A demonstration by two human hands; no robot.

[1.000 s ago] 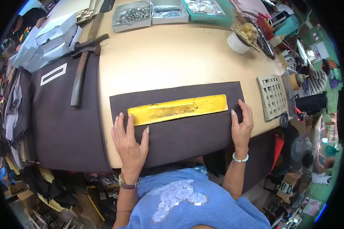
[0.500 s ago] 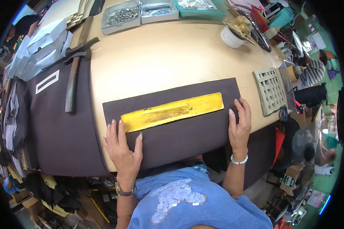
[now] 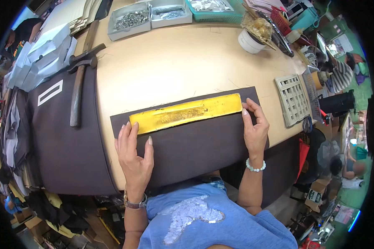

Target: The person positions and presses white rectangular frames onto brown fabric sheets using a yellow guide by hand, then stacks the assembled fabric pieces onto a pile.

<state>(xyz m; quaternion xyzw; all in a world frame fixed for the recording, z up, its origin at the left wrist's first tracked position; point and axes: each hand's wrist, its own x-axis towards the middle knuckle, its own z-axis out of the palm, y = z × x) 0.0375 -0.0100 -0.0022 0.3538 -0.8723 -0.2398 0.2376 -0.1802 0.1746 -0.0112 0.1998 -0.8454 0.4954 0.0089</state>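
Observation:
A long yellow strip (image 3: 220, 105), worn and brown-smudged in its middle, lies slightly slanted on a dark fabric panel (image 3: 195, 139) near the panel's far edge. At the strip's left end, my left hand (image 3: 135, 157) rests with fingertips at the lower corner and thumb held apart over the fabric. My right hand (image 3: 255, 130) is at the other end, its thumb and fingertips against or just beside the strip's edge, fingers apart. Neither hand is wrapped around anything.
Two hammers (image 3: 77, 93) lie on a dark fabric stack (image 3: 66, 153) at left, near a white rectangular frame (image 3: 50, 93). Boxes of metal parts (image 3: 131, 20) line the back. A white tub (image 3: 250, 42) and a slotted beige tray (image 3: 293, 99) stand at right.
The yellow strip has shifted away from me, closer to the panel's far edge. My right hand has moved in to the strip's right end; my left hand stays at the left end.

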